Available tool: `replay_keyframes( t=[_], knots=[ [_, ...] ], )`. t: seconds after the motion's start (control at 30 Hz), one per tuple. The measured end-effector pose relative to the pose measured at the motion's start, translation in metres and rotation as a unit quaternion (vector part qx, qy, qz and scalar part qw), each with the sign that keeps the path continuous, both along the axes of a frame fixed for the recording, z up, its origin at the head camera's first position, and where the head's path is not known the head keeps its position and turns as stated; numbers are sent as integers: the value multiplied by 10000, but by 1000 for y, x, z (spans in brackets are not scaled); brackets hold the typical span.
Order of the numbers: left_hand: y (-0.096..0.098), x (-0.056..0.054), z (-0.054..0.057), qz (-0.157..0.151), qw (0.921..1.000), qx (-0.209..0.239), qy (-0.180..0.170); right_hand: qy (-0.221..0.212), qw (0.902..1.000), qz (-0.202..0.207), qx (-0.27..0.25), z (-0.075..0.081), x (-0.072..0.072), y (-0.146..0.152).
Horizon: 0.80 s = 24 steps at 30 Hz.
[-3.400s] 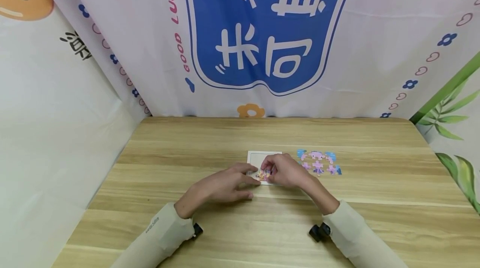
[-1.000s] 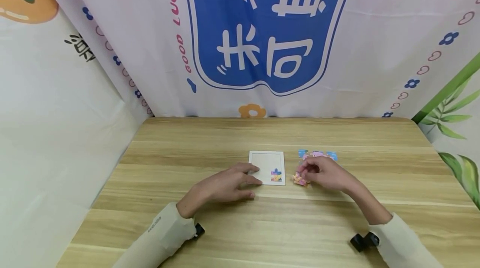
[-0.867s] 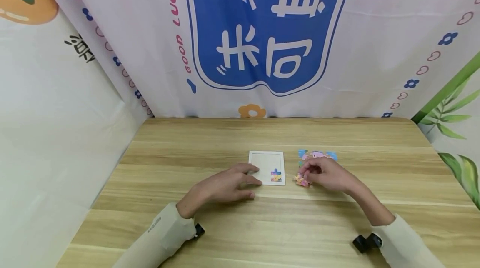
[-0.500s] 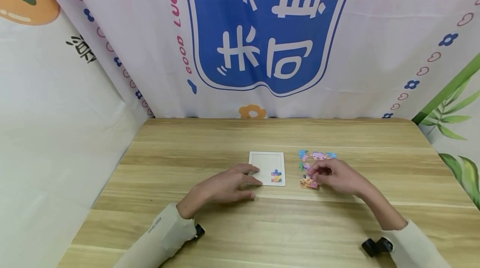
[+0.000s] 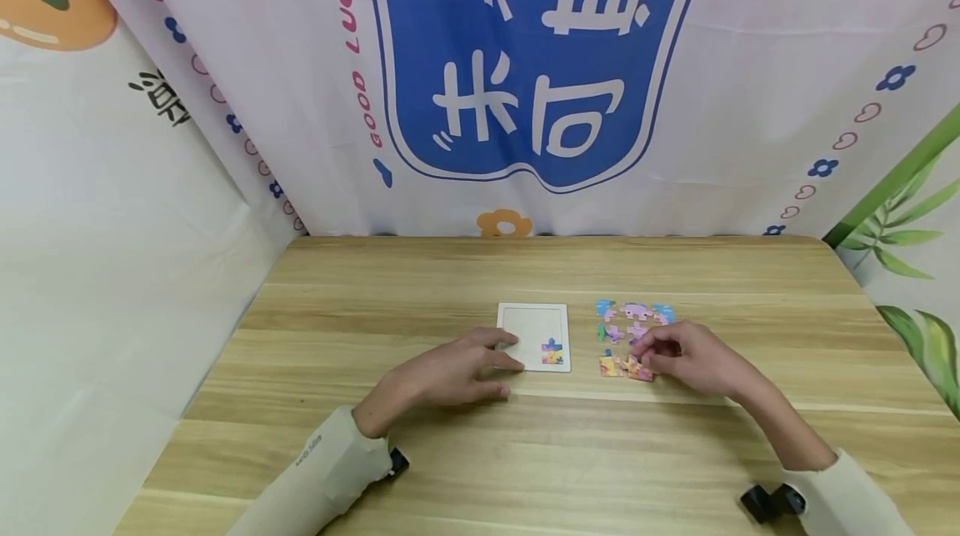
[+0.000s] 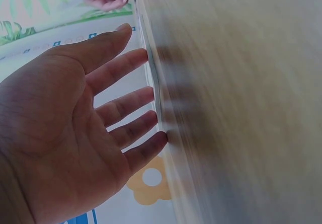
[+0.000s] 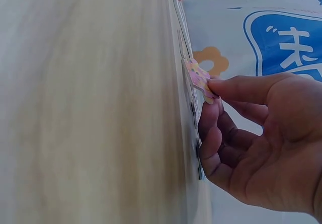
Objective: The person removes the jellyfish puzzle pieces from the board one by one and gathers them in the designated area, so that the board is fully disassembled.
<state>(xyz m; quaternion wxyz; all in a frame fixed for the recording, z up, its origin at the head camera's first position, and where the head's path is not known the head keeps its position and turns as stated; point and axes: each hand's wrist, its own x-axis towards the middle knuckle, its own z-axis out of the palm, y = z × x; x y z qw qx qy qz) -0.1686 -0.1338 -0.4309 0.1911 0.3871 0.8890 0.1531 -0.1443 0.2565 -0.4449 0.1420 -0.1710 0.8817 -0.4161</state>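
Observation:
Pinched between the thumb and fingers of my right hand (image 5: 693, 357) is a pink and yellow puzzle piece (image 7: 198, 77), tilted close over the table. Left of it lies a yellow puzzle piece (image 5: 609, 365). My left hand (image 5: 450, 369) has its fingers spread, and its fingertips rest on the left edge of the white puzzle frame (image 5: 532, 318). In the frame's lower right corner sits one blue and yellow puzzle piece (image 5: 552, 352). The left wrist view shows those fingers straight, holding nothing.
Behind the right hand, several blue, pink and purple puzzle pieces (image 5: 636, 311) lie in loose rows right of the frame. All of this is on a wooden table (image 5: 390, 286). A printed cloth (image 5: 420, 202) hangs along its back edge.
My right hand left the frame, leaving the blue and yellow piece in its corner, then moved right along the lower pieces. The yellow piece is now uncovered. My left hand has stayed almost still.

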Motion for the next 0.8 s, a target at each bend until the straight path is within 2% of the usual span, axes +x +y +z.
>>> replay_keyframes(
  t=[0.57, 0.8],
  knots=[
    [0, 0, -2, 17, 10000, 4, 11, 466, 9966, -303, 615, 1, 2, -2],
    [0, -1, -1, 21, 10000, 22, -5, 403, 9971, -147, 634, 1, 2, -2]
  ],
)
